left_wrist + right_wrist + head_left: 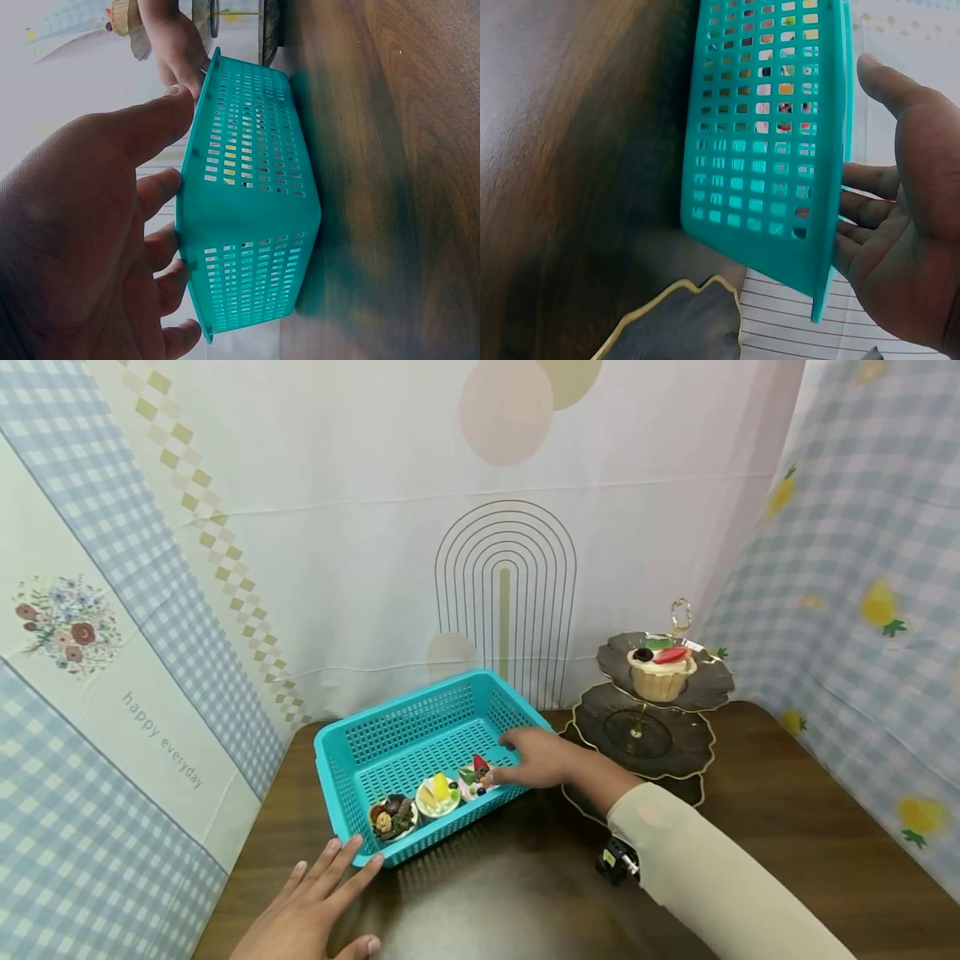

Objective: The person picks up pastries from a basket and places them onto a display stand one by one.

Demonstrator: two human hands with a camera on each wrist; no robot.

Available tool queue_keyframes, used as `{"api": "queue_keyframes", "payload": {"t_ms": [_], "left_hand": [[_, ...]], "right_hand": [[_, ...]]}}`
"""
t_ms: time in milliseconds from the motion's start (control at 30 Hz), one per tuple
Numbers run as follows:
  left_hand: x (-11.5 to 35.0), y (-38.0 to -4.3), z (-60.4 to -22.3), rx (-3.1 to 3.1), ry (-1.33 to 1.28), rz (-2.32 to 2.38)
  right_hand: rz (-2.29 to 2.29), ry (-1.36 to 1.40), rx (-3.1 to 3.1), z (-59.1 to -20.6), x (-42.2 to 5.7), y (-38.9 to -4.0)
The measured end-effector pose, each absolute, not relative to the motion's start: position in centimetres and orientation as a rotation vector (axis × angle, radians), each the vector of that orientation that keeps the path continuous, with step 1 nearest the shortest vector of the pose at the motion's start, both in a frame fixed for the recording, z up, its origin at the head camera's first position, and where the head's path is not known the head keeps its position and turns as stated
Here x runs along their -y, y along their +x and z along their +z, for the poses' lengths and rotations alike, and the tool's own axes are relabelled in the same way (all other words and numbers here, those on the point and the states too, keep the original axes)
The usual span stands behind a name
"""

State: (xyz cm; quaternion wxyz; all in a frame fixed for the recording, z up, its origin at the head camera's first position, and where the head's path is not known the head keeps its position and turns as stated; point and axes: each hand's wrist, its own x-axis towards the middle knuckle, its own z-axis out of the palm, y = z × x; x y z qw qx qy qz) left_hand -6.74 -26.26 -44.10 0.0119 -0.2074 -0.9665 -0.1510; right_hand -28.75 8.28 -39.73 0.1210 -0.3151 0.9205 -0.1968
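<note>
On the dark brown wooden table (517, 885), we see a turquoise perforated plastic basket (420, 714) set at a slant, left of a three-tier cake stand (684, 745). Three dessert cups sit in a row along the basket's near wall: a chocolate tart with nuts (394, 820) at the left, a cream cupcake with yellow fruit (438, 797) in the middle, and a pink cupcake with a red fruit piece and green leaf (474, 775) at the right. Our left hand (306, 906) is at the near left corner, its fingers spread and fairly straight, the fingertips at the rim and grasping nothing. Our right hand (542, 758) reaches over the right end of the basket, unclenched, its thumb extended close beside the pink cupcake; whether the two touch, we cannot tell. The right wrist view shows the other fingers loosely bent and partly hidden behind the rim, with no cupcake in that grip. On the stand's top tier, to the right, we find a cupcake with berries and cream (660, 677); the tiers are dark with wavy gold edges, and a gold ring handle (681, 614) rises above them. A pale printed cloth (360, 577) hangs on the far side.
</note>
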Motion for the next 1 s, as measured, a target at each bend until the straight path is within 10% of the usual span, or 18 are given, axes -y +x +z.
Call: {"api": "queue_keyframes", "payload": {"t_ms": [1000], "left_hand": [[26.6, -6.7, -44.2, 3.014, -0.650, -0.512]], "right_hand": [[-0.210, -0.530, -2.589, -40.5, -2.2, -29.6]]}}
